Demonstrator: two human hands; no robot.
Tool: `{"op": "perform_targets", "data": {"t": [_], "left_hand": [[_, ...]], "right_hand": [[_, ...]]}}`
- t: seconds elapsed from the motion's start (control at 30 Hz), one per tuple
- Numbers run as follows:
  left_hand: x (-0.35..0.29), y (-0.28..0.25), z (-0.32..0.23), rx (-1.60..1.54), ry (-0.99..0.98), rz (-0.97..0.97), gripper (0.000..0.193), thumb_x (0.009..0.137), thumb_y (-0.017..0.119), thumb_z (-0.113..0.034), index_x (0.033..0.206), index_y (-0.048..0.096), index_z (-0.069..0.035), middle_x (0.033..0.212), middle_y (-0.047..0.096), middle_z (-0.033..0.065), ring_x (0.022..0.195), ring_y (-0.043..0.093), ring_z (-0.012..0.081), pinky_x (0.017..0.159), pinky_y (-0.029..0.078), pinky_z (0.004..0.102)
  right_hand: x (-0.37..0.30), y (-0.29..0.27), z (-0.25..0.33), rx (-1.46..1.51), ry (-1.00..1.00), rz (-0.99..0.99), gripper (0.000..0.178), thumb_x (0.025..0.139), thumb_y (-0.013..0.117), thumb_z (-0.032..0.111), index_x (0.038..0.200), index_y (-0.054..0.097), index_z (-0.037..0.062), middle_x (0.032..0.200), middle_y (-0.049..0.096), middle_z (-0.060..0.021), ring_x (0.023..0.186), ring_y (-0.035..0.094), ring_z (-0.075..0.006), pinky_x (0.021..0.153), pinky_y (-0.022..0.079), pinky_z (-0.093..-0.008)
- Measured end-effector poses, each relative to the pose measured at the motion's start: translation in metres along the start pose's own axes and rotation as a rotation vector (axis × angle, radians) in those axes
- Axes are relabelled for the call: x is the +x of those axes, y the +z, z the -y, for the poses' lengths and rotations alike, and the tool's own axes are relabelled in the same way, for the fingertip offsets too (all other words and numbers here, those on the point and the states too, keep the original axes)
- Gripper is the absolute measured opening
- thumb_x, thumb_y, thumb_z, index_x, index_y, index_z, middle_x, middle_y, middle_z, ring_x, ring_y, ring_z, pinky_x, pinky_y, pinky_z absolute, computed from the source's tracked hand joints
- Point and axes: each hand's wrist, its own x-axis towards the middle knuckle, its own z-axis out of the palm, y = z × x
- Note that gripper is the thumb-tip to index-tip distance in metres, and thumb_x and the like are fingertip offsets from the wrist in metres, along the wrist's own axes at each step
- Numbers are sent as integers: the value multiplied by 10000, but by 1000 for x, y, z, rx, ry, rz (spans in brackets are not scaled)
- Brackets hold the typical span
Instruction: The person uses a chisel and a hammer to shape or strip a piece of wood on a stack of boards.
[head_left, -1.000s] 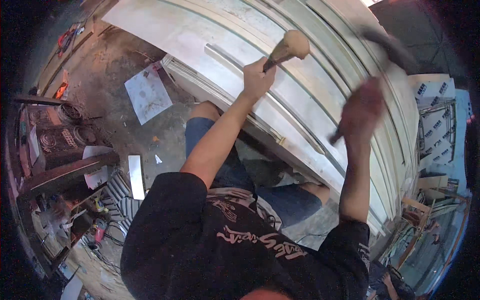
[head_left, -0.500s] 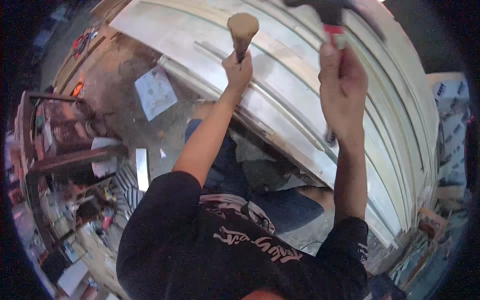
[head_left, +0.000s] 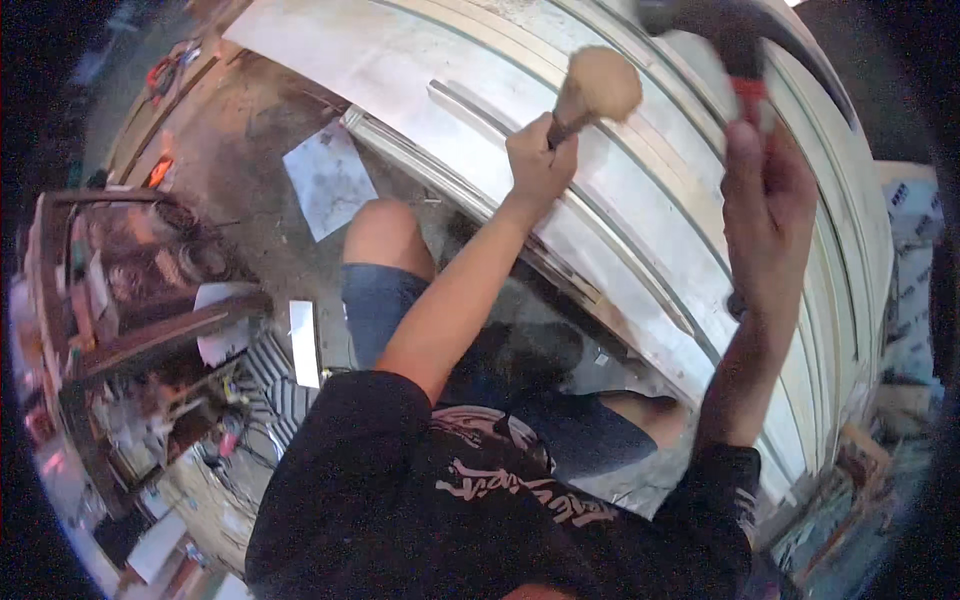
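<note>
My left hand is closed round the dark shaft of a tool with a flared tan head; the head points up and away from me. Its lower end is hidden by the hand. Raised at the upper right, my right hand grips a hammer by its red and black handle. The dark hammer head is blurred and stands apart from the tan head. Both hands are over a broad white work surface with long pale strips on it. One narrow strip runs below my left hand.
On the floor to the left lie a stained white sheet and a small white board. A dark wooden frame stands amid clutter at far left. A red-handled tool lies farther back. Wrapped packages are at far right.
Both hands have shifted to the right in the picture, each still holding its tool. The flared tan head now tilts more to the right. My bent knee shows more fully.
</note>
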Motion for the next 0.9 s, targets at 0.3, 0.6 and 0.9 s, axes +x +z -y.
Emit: {"op": "perform_targets", "data": {"t": [0.3,0.6,0.9], "left_hand": [[11,-6,10,-153,243,185,180,785,708,-153,791,552,-64,634,533,108,532,556,326,493,442,391],[15,-13,26,-163,262,313,182,805,703,-199,815,569,-76,684,553,110,599,582,330,523,466,436],[29,-38,21,-206,222,546,317,772,728,-304,929,575,-76,852,592,118,839,594,335,749,466,465]], "right_hand": [[-36,68,-120,278,884,103,351,959,555,387,785,505,86,514,428,13,360,378,-81,336,311,-247],[-16,98,-86,-1088,420,-130,572,898,605,508,1171,571,6,1193,597,-126,1154,548,-275,966,441,-464],[28,170,-10,232,98,-666,345,775,819,226,903,574,20,790,649,-73,730,648,-179,654,531,-295]]}}
